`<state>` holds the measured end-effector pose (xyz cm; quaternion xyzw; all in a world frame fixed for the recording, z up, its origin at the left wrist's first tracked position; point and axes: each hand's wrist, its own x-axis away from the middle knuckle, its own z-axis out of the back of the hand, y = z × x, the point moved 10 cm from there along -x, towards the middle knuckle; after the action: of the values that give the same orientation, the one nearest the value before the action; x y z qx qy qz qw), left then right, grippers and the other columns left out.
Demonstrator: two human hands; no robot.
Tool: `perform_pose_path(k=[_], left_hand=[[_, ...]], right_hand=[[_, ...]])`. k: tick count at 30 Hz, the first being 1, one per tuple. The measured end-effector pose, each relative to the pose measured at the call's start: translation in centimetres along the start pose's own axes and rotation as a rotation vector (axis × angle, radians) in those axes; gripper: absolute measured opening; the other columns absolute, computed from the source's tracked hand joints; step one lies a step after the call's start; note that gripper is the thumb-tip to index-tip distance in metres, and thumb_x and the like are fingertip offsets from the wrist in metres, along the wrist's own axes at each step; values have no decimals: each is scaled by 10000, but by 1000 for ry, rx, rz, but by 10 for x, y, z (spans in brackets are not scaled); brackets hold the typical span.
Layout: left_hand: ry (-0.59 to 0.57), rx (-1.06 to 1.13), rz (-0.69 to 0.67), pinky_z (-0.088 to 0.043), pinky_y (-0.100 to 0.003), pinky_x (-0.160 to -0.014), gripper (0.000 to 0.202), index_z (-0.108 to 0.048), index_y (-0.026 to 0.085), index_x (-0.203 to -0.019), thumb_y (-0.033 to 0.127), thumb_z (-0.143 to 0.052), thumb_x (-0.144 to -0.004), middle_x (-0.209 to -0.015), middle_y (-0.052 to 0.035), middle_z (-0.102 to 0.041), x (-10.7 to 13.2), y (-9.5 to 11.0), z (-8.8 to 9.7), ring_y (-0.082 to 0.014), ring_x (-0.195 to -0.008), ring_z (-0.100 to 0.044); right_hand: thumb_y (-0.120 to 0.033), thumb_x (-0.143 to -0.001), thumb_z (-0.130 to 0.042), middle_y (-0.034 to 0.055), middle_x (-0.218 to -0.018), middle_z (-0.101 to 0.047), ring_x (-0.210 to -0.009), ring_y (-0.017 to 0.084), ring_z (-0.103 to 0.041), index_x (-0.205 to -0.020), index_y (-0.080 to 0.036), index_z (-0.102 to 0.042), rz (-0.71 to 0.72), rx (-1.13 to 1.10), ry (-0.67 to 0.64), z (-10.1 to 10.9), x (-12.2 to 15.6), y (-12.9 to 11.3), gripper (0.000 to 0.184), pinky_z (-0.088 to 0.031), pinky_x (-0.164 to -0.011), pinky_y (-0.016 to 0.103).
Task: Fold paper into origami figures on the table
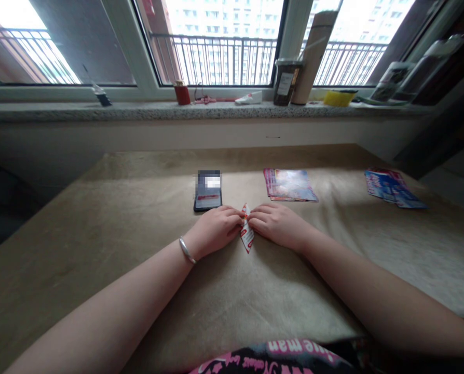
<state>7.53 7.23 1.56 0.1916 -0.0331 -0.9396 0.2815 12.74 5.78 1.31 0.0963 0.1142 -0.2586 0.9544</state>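
Observation:
A small folded piece of red-and-white printed paper (247, 235) stands on edge on the beige cloth-covered table (99, 244). My left hand (215, 229) pinches it from the left, fingers curled; a silver bangle sits on that wrist. My right hand (277, 224) pinches it from the right, fingers pressed together. Both hands rest on the cloth, meeting at the paper.
A dark phone (207, 191) lies just beyond my left hand. A stack of colourful sheets (289, 185) lies beyond my right hand, another stack (393, 187) at the far right. The window sill (138, 110) holds a red cup, jars, a yellow tape roll.

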Motion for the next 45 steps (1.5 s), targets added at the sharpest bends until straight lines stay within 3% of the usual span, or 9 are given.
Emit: perform_pose_path(k=[8,13,21,28,33,38,45], left_hand=[[2,-30,-22,-487,-336,-901,176,-655,169,-932,182,-485,-885,-1054,-68,-652,-1,4,3,-181,-1020,-573],[-3,-79,-55,-488,-330,-898,183,-655,152,-913,165,-474,-885,-999,-76,-654,-1,12,5,-196,-1015,-558],[-50,-55,-1,-489,-316,-872,169,-648,162,-923,188,-484,-886,-999,-60,-644,0,5,-2,-177,-977,-569],[-80,-70,41,-497,-290,-854,189,-644,156,-957,172,-471,-882,-998,-67,-637,0,4,-3,-169,-964,-585],[-94,-66,64,-498,-306,-862,178,-633,159,-966,240,-539,-838,-991,-71,-628,0,7,-1,-187,-974,-580],[-90,-122,75,-499,-309,-844,170,-627,147,-887,260,-503,-864,-941,-72,-632,-2,8,-1,-188,-936,-586],[-81,-153,14,-494,-293,-818,169,-636,169,-903,251,-489,-886,-926,-58,-640,-3,8,-5,-176,-922,-591]], right_hand=[[-215,-918,-467,53,-989,-675,-961,189,-578,-957,-181,-638,90,26,14,2,1,-6,179,-442,-834,332],[-229,-910,-454,54,-906,-672,-881,172,-578,-834,-195,-658,17,-63,57,1,2,5,220,-451,-746,289],[-184,-861,-471,61,-869,-669,-903,181,-576,-795,-203,-659,7,-192,155,4,3,11,200,-463,-767,296],[-81,-695,-568,37,-808,-685,-871,181,-609,-721,-199,-638,-110,-444,264,5,3,29,140,-459,-793,309],[-73,-676,-571,27,-792,-691,-888,194,-616,-708,-203,-631,-167,-512,273,-2,4,37,147,-448,-809,328],[-75,-688,-566,29,-772,-681,-864,186,-616,-700,-196,-624,-196,-500,268,-1,5,36,134,-452,-787,312],[-151,-738,-574,34,-859,-691,-1005,222,-573,-777,-206,-639,-159,-248,180,7,8,24,94,-393,-920,390]])
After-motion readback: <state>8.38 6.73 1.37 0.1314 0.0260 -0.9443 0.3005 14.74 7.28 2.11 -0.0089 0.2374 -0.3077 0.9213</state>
